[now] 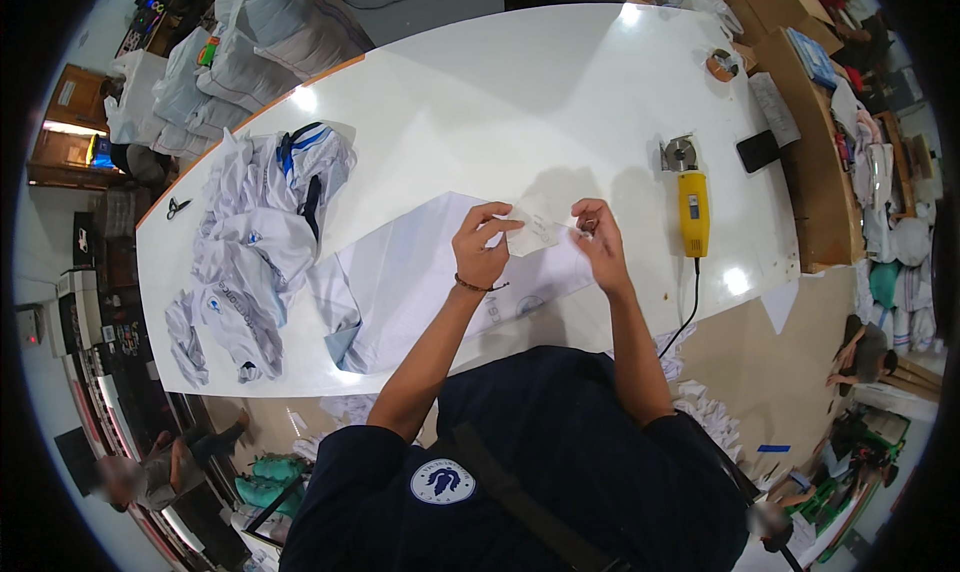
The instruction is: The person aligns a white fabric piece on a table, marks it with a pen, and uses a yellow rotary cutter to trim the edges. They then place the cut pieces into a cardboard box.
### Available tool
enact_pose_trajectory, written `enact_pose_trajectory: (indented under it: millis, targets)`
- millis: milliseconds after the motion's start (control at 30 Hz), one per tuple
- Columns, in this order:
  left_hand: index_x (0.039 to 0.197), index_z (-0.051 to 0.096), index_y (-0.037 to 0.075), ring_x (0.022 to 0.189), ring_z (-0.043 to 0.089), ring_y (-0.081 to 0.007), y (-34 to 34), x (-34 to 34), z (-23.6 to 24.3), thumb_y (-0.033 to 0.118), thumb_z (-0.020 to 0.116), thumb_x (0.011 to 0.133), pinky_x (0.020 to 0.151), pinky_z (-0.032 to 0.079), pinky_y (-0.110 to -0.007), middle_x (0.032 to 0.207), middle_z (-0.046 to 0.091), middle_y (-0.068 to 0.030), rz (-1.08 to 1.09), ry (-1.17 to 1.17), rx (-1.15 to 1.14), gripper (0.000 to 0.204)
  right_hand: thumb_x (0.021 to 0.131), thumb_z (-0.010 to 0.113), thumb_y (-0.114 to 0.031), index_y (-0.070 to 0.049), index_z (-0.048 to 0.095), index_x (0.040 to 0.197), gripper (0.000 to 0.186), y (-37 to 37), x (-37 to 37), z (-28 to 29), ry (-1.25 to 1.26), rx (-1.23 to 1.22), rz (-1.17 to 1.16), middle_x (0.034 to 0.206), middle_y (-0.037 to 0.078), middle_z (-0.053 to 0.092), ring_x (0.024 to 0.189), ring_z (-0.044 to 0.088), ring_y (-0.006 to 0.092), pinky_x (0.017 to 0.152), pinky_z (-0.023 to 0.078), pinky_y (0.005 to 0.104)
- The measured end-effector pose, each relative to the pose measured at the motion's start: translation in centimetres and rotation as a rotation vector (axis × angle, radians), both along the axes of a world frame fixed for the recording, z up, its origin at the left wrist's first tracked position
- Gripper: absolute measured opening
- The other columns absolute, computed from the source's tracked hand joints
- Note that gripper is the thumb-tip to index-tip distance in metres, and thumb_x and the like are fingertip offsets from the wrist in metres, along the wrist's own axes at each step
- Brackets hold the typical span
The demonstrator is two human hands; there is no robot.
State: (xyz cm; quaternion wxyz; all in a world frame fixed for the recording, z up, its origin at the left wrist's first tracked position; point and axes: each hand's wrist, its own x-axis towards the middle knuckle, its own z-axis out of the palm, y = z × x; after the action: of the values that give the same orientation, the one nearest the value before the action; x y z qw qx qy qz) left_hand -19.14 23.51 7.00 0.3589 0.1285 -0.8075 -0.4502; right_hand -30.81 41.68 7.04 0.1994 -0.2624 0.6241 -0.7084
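Fingers of the left hand pinch one paper slip over one cloth; right-hand fingers curl partway, hold unclear.

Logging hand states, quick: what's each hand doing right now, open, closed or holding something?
Left hand: closed, holding the small paper slip.
Right hand: partly curled near the slip; whether it grips anything cannot be told.

On the table, a cloth lies before the person. Above it, a paper slip is between the left hand and the right hand. Left of the cloth is a clothes pile; farther left, scissors. To the right lie 2 things: a cutter, then a phone, a tape roll behind. Bags sit beyond the table's far left edge.
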Motion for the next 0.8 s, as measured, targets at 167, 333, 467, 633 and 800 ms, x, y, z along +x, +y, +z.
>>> enact_pose_trajectory:
  millis: [167,333,467,633,800]
  targets:
    - [0.092,0.079,0.008,0.101,0.069,-0.0232,-1.4,-0.6,-0.1,-0.009,0.072,0.072,0.087,0.055,-0.033,0.108,0.072,-0.0109,0.003,-0.027,0.056,0.028,0.102,0.051,-0.015,-0.001,0.063,0.113,0.022,-0.7,-3.3,-1.7,-0.102,0.329,-0.07,0.098,0.008,0.062,0.087,0.055,0.0186,0.083,0.047,0.0335]
    - [0.101,0.076,0.003,0.102,0.069,-0.0204,-1.8,-2.1,-2.7,-0.013,0.068,0.082,0.09,0.056,-0.034,0.115,0.071,-0.0117,0.017,0.046,0.529,0.026,0.094,0.061,-0.013,-0.001,0.063,0.125,0.034,-2.6,-6.1,-5.2,0.224,0.659,-0.087,0.109,0.019,0.065,0.094,0.063,0.0323,0.081,0.05,0.0406]
    - [0.108,0.071,-0.001,0.107,0.068,-0.0196,-3.5,-2.7,-3.5,-0.014,0.064,0.087,0.095,0.054,-0.033,0.114,0.071,-0.0126,-0.008,-0.067,0.648,0.025,0.086,0.07,-0.012,-0.002,0.064,0.125,0.041,-5.7,-8.9,-5.3,0.271,0.765,-0.055,0.116,0.021,0.065,0.105,0.063,0.0373,0.089,0.051,0.0429]
    - [0.118,0.066,-0.002,0.109,0.066,-0.0172,-5.5,-3.4,-3.0,-0.014,0.065,0.086,0.094,0.053,-0.03,0.115,0.069,-0.0104,-0.124,-0.19,0.689,0.035,0.081,0.076,-0.011,-0.003,0.068,0.114,0.035,-6.9,-10.0,-4.1,0.448,0.426,-0.29,0.114,0.019,0.067,0.11,0.062,0.0379,0.095,0.051,0.0435]
    - [0.129,0.061,-0.001,0.108,0.064,-0.016,-7.7,-3.4,-4.2,-0.011,0.07,0.081,0.09,0.054,-0.029,0.131,0.061,-0.0097,-0.268,-0.243,0.726,0.05,0.08,0.08,-0.018,-0.007,0.068,0.113,0.037,-0.7,-12.6,-1.4,0.767,0.685,-0.701,0.114,0.014,0.066,0.111,0.059,0.0353,0.099,0.044,0.0474]
